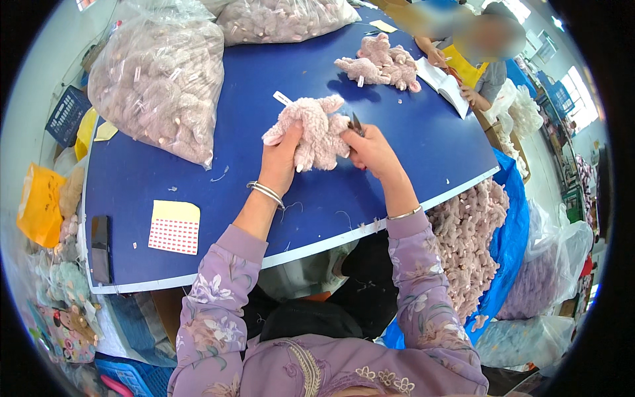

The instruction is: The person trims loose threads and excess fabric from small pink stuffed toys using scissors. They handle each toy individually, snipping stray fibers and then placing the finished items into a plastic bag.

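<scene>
A fluffy pale-pink plush toy [316, 129] with a white tag hangs over the middle of the blue table. My left hand [280, 157] is closed on its left side, thumb on top. In my right hand [374, 152] is a pair of dark thread snips [357, 124], whose pointed tips stick up past the fingers. That hand is right against the toy's right edge, by one of its limbs. Whether its fingers also pinch the fabric is hidden.
Several similar plush toys [380, 63] lie farther back, near a person [486, 49] holding an open booklet [444, 86]. Bulging clear bags [159, 86] of toys stand at the back left. A sticker sheet [174, 227] and a black phone [100, 248] lie left; a toy-filled blue sack [512, 228] sits right.
</scene>
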{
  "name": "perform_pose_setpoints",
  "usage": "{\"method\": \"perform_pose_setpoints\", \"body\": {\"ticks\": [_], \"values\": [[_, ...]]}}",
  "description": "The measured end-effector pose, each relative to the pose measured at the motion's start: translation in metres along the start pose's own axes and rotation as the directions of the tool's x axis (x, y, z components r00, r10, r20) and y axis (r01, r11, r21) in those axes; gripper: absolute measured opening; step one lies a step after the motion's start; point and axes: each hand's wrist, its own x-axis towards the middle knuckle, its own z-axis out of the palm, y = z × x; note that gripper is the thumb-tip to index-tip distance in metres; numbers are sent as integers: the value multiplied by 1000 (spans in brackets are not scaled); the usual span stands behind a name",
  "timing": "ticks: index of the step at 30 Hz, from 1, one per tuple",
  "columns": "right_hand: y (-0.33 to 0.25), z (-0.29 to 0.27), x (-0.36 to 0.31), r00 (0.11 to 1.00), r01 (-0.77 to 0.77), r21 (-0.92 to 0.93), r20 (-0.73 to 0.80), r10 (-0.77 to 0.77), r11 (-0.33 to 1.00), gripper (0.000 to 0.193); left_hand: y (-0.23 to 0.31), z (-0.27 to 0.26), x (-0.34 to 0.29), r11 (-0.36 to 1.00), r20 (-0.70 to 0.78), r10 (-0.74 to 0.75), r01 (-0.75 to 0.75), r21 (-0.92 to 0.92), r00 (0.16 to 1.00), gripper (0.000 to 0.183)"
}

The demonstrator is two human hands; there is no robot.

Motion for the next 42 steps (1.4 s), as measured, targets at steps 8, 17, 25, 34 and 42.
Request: {"method": "perform_pose_setpoints", "body": {"ticks": [8, 17, 25, 34, 42], "values": [[-9, 27, -25, 720, 635, -308, -95, -687, 708, 9, -3, -8, 4, 995, -118, 39, -28, 96, 992, 27], [-2, 41, -20, 719, 626, -460, 28, -694, 630, 18, -3, -3, 1, 995, -138, 10, 4, 98, 990, 24], [10, 35, -13, 833, 527, -228, -52, -551, 819, 10, -5, -4, 2, 986, -160, 10, 17, 167, 987, 25], [-4, 27, -24, 840, 533, -156, -18, -542, 832, 16, -5, -4, 3, 999, -156, -17, 23, 35, 988, 28], [-19, 16, -30, 816, 536, -600, 188, -547, 594, 28, 0, -1, 1, 998, -189, 2, 10, 62, 982, 26]]}}
